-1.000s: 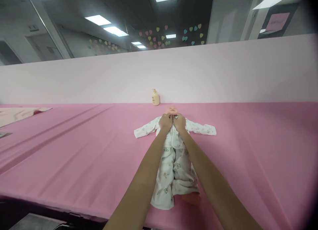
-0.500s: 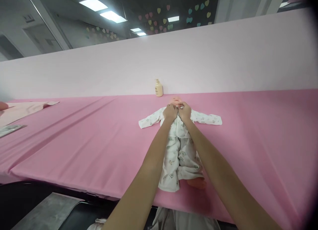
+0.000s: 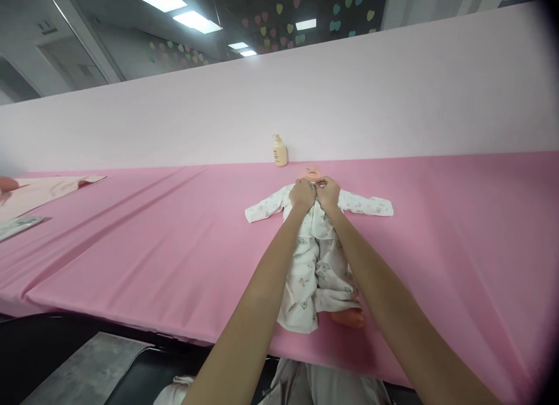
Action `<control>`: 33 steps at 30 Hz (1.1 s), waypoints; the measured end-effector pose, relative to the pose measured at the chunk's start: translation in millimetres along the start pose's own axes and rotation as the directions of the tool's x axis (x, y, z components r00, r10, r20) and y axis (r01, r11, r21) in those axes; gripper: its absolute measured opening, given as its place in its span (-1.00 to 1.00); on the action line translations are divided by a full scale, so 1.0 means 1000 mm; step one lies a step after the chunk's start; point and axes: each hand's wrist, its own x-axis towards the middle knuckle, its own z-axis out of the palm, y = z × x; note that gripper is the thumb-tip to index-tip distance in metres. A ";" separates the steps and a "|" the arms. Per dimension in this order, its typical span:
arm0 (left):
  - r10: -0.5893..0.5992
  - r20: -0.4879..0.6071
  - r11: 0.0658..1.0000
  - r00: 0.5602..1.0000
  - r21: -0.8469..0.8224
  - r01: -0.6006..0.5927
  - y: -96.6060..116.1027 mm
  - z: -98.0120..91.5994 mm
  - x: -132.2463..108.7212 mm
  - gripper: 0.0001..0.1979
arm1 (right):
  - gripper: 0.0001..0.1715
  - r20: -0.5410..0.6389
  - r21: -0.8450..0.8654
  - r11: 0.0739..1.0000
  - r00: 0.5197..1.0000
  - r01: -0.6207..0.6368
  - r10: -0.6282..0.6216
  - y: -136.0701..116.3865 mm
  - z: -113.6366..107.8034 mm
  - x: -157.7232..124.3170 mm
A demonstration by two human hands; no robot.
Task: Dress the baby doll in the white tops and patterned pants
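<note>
1. Pinching the white printed-cloth shirt [image 3: 311, 223] at its neckline with left hand [image 3: 302, 194] and right hand [image 3: 329, 194] — any fastener too small to make out.
2. Keep both edges level, clear of the chin of the peach-coloured plastic-looking doll [image 3: 311, 172], face-up on the smooth pink sheet [image 3: 157, 247].
3. Since a second ago: still gripping there, but looking lower, with pale-grey trousers [image 3: 325, 384] now showing.

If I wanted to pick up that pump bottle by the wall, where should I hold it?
Probably around the body of the pump bottle, below its narrow pump head, from the front left: it stands upright close to the white wall, and the doll's head lies to its front right.
</note>
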 end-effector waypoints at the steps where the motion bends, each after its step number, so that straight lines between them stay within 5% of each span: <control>1: 0.011 -0.006 1.000 1.000 0.001 -0.011 0.000 0.000 -0.001 -0.66 | -0.89 0.000 0.018 1.000 1.000 -0.010 0.010 -0.001 -0.001 -0.001; 7: 0.058 -0.033 0.998 0.998 -0.007 -0.059 0.003 -0.003 -0.007 -0.67 | -0.68 -0.027 0.110 0.994 0.999 -0.017 0.020 -0.004 -0.008 -0.008; 13: 0.032 -0.123 0.998 0.992 0.065 -0.024 0.014 -0.005 -0.031 -0.67 | -0.61 0.068 0.140 0.990 0.998 -0.023 0.014 -0.001 -0.014 -0.015; 21: 0.018 -0.126 0.999 0.992 -0.043 -0.023 0.013 -0.014 -0.044 -0.69 | -0.45 0.065 0.180 0.983 0.998 -0.025 0.014 -0.005 -0.024 -0.033; 26: 0.031 -0.124 0.999 0.992 -0.023 -0.034 0.016 -0.018 -0.049 -0.71 | -0.61 -0.001 0.151 0.988 1.000 0.017 -0.017 -0.002 -0.029 -0.038; 33: 0.057 -0.089 0.953 0.994 -0.291 -0.080 0.002 -0.021 -0.042 -0.77 | -0.73 0.025 0.102 0.994 0.998 0.049 -0.051 -0.008 -0.031 -0.038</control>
